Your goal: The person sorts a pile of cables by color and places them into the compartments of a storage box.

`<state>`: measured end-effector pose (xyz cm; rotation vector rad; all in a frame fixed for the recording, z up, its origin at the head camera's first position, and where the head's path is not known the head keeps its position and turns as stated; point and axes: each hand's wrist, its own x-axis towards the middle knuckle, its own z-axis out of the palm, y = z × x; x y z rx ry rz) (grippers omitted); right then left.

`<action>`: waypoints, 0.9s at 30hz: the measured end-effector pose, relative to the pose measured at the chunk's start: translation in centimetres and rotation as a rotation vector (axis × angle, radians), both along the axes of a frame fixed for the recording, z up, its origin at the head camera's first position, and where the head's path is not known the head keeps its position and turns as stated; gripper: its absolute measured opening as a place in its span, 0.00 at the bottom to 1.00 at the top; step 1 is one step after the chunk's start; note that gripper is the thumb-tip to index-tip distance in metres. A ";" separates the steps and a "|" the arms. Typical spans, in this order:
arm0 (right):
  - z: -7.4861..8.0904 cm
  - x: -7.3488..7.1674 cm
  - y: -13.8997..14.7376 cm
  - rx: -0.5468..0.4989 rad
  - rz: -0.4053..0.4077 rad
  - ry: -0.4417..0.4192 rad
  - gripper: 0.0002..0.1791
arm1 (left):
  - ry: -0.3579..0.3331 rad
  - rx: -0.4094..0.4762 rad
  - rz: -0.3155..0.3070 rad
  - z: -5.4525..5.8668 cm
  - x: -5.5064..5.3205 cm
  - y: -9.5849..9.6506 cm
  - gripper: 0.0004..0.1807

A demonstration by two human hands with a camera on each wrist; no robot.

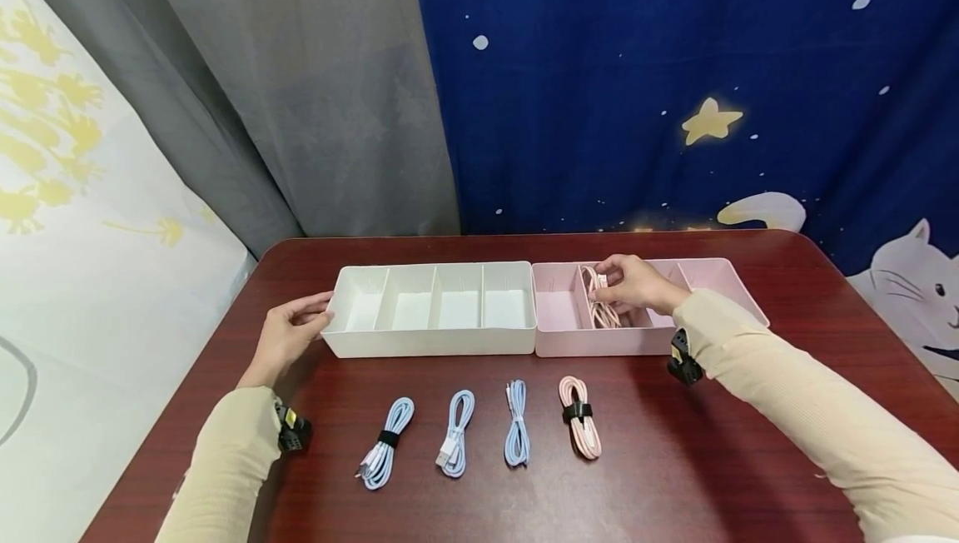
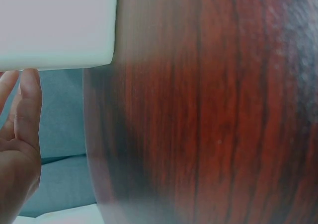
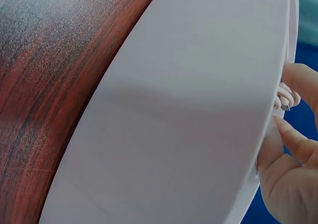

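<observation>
My right hand (image 1: 633, 283) reaches into the pink divided box (image 1: 610, 343) and pinches a bundled pink cable (image 1: 605, 314) in the second compartment from the left. In the right wrist view, a metal plug end of that cable (image 3: 284, 105) shows between the thumb and fingers at the box's rim. My left hand (image 1: 288, 333) touches the left end of the white divided box (image 1: 434, 344) with extended fingers. In the left wrist view, its fingertips (image 2: 31, 80) meet the edge of the white box (image 2: 59, 25). The boxes stand end to end.
Before the boxes, a row of bundled cables lies on the dark red table (image 1: 659, 476): a blue one with a black strap (image 1: 388, 443), two more blue cables (image 1: 455, 435) (image 1: 517, 425), and a pink one with a black strap (image 1: 580, 418). Curtains (image 1: 637, 68) hang behind.
</observation>
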<state>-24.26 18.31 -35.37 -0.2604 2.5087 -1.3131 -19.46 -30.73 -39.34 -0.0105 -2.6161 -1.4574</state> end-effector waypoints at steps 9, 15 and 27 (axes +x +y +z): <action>0.1 -0.1 -0.1 0.048 0.033 0.014 0.27 | -0.015 0.011 -0.016 0.1 0.0 -0.1 0.24; 0.2 -0.1 -0.1 0.073 0.031 0.032 0.26 | -0.014 0.017 -0.021 0.1 0.0 -0.1 0.24; 0.0 0.1 -0.2 0.028 0.024 0.025 0.26 | -0.003 0.026 -0.034 0.1 -0.1 -0.1 0.24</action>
